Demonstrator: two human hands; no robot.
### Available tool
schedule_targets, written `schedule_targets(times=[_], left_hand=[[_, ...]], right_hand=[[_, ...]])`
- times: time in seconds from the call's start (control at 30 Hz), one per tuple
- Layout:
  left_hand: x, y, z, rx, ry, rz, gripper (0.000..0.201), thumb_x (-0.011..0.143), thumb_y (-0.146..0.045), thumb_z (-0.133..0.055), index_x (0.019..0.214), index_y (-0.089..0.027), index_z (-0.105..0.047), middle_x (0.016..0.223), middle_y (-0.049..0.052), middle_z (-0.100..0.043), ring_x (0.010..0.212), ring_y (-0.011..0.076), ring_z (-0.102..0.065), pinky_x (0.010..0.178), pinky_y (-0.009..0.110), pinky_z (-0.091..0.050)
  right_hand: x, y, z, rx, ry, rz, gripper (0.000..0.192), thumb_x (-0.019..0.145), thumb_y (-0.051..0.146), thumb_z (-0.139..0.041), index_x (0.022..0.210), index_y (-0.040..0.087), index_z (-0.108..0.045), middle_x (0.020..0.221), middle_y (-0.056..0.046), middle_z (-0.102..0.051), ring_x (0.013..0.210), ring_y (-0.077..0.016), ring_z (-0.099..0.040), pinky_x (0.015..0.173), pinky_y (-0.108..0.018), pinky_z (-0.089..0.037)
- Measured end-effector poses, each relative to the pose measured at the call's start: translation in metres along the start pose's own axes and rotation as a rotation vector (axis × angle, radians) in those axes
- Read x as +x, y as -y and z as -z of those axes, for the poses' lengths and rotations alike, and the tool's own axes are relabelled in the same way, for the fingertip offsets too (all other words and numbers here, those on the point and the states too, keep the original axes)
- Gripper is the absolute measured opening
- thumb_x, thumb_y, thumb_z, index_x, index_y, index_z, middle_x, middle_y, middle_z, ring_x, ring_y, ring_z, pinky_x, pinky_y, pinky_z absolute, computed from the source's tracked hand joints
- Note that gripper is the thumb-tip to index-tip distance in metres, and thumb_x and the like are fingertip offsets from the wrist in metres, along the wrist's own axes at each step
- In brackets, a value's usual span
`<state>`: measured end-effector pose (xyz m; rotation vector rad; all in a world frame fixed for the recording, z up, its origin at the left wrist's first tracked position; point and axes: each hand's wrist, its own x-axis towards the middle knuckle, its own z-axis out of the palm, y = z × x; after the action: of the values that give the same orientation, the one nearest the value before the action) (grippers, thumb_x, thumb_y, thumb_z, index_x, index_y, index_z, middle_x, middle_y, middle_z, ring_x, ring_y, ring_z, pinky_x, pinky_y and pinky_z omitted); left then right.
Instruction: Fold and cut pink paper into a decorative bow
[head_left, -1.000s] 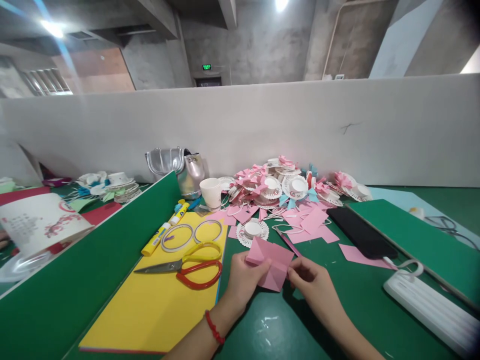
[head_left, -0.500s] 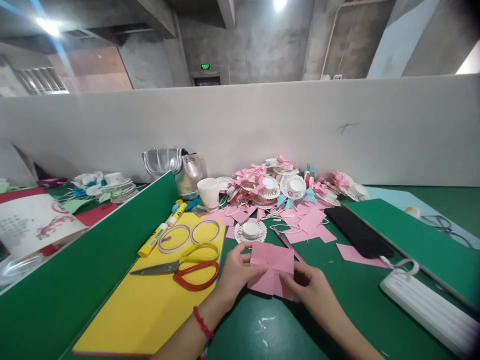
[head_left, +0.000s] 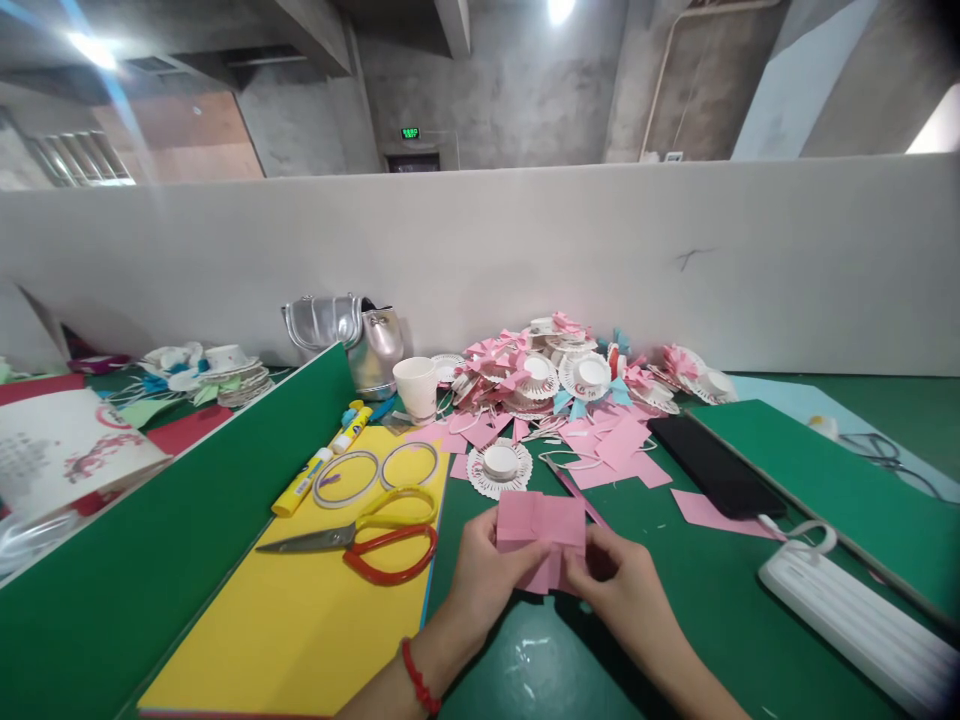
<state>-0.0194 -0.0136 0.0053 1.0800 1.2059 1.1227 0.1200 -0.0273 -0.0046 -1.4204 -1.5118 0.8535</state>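
A creased square of pink paper [head_left: 541, 518] is held between both hands above the green table. My left hand [head_left: 484, 560] grips its left side, thumb across the front and fingers hidden behind. On the right edge, my right hand [head_left: 615, 575] pinches the paper between thumb and fingers. The lower part of the sheet shows slits or folds near the thumbs. Just beyond the paper lies a small white fringed paper-cup hat shape [head_left: 500, 462]. Beside it a slim purple pencil-like tool [head_left: 581, 495] rests partly behind the paper.
To the left, scissors [head_left: 390, 537], tape rolls [head_left: 346, 480] and glue sticks [head_left: 304, 480] lie on yellow paper [head_left: 285, 630]. Cup crafts with pink bows [head_left: 536, 375] are heaped at the back. A phone [head_left: 712, 465] and a white power strip [head_left: 855, 610] are at right.
My left hand has shifted right and lower along the paper, its thumb now nearer the right thumb. The paper's upper part looks bent forward more.
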Motion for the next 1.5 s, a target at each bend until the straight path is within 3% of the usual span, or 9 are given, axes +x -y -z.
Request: schedule_targets(times=[0.1, 0.2, 0.4, 0.67, 0.9, 1.03, 1.17, 1.3, 1.5], left_hand=[[0.002, -0.002, 0.005, -0.035, -0.043, -0.001, 0.029, 0.055, -0.017, -0.072, 0.081, -0.009, -0.062, 0.078, 0.007, -0.068, 0.071, 0.0211, -0.061, 0.060, 0.026, -0.046], [0.003, -0.003, 0.008, -0.094, 0.043, 0.013, 0.037, 0.055, -0.014, -0.071, 0.089, -0.011, -0.055, 0.082, 0.007, -0.068, 0.075, 0.0216, -0.062, 0.062, 0.026, -0.047], [-0.005, -0.001, 0.002, 0.066, 0.241, -0.018, 0.036, 0.054, -0.004, -0.065, 0.084, -0.016, -0.048, 0.071, 0.000, -0.064, 0.064, 0.0164, -0.060, 0.050, 0.020, -0.044], [0.005, -0.007, 0.011, -0.012, 0.110, 0.037, 0.034, 0.057, -0.016, -0.067, 0.081, -0.019, -0.043, 0.058, -0.002, -0.063, 0.052, 0.0153, -0.059, 0.046, 0.021, -0.042], [0.002, 0.000, 0.004, -0.050, 0.205, -0.009, 0.035, 0.060, -0.016, -0.066, 0.086, -0.017, -0.043, 0.066, 0.001, -0.065, 0.059, 0.0162, -0.062, 0.052, 0.022, -0.044], [0.002, -0.003, 0.005, 0.025, 0.061, -0.072, 0.030, 0.059, -0.010, -0.062, 0.080, -0.018, -0.042, 0.066, -0.001, -0.063, 0.058, 0.0155, -0.060, 0.050, 0.021, -0.043], [0.010, -0.007, 0.016, 0.173, -0.119, -0.076, 0.028, 0.058, -0.006, -0.056, 0.080, -0.019, -0.044, 0.066, -0.002, -0.062, 0.057, 0.0153, -0.059, 0.047, 0.020, -0.041], [0.012, -0.003, 0.020, 0.369, -0.143, -0.116, 0.033, 0.061, -0.012, -0.058, 0.089, -0.020, -0.044, 0.062, -0.002, -0.061, 0.056, 0.0182, -0.060, 0.050, 0.023, -0.041], [-0.003, -0.016, 0.018, 1.307, -0.179, -0.330, 0.046, 0.075, -0.021, -0.048, 0.119, -0.013, -0.038, 0.072, 0.008, -0.061, 0.071, 0.0280, -0.059, 0.062, 0.036, -0.042]], right_hand=[[0.005, -0.005, 0.008, 0.075, -0.068, -0.036, 0.011, 0.064, 0.023, -0.053, 0.055, 0.017, -0.054, 0.046, 0.003, -0.050, 0.043, -0.0114, -0.046, 0.042, -0.022, -0.037], [0.007, -0.007, 0.013, 0.221, -0.073, -0.051, 0.018, 0.071, 0.029, -0.050, 0.057, 0.019, -0.051, 0.046, 0.004, -0.047, 0.043, -0.0114, -0.046, 0.042, -0.022, -0.037], [0.004, -0.002, 0.007, 0.195, 0.012, -0.010, 0.021, 0.063, 0.028, -0.062, 0.082, 0.019, -0.060, 0.079, -0.004, -0.065, 0.074, -0.0198, -0.059, 0.063, -0.026, -0.046], [0.006, -0.008, 0.008, 0.239, 0.074, -0.078, 0.014, 0.066, 0.027, -0.057, 0.066, 0.015, -0.062, 0.059, -0.002, -0.062, 0.061, -0.0195, -0.058, 0.054, -0.027, -0.046], [0.003, -0.006, 0.003, 0.180, 0.068, -0.046, 0.014, 0.063, 0.018, -0.053, 0.071, 0.015, -0.063, 0.060, -0.001, -0.062, 0.062, -0.0190, -0.057, 0.056, -0.028, -0.046], [0.004, -0.008, 0.005, 0.118, 0.065, -0.031, 0.007, 0.062, 0.015, -0.051, 0.057, 0.017, -0.054, 0.051, 0.003, -0.052, 0.052, -0.0140, -0.051, 0.050, -0.023, -0.041], [0.007, -0.009, 0.011, 0.027, 0.021, -0.019, 0.009, 0.062, 0.013, -0.049, 0.056, 0.018, -0.049, 0.047, 0.005, -0.046, 0.044, -0.0103, -0.044, 0.042, -0.021, -0.035], [0.011, -0.014, 0.018, -0.249, -0.091, 0.109, 0.009, 0.071, 0.020, -0.048, 0.063, 0.019, -0.051, 0.056, 0.001, -0.053, 0.049, -0.0133, -0.048, 0.047, -0.024, -0.039], [0.021, -0.036, 0.024, -0.635, -0.044, 0.350, 0.026, 0.077, 0.015, -0.042, 0.101, 0.018, -0.052, 0.092, -0.008, -0.057, 0.085, -0.0230, -0.052, 0.072, -0.034, -0.043]])
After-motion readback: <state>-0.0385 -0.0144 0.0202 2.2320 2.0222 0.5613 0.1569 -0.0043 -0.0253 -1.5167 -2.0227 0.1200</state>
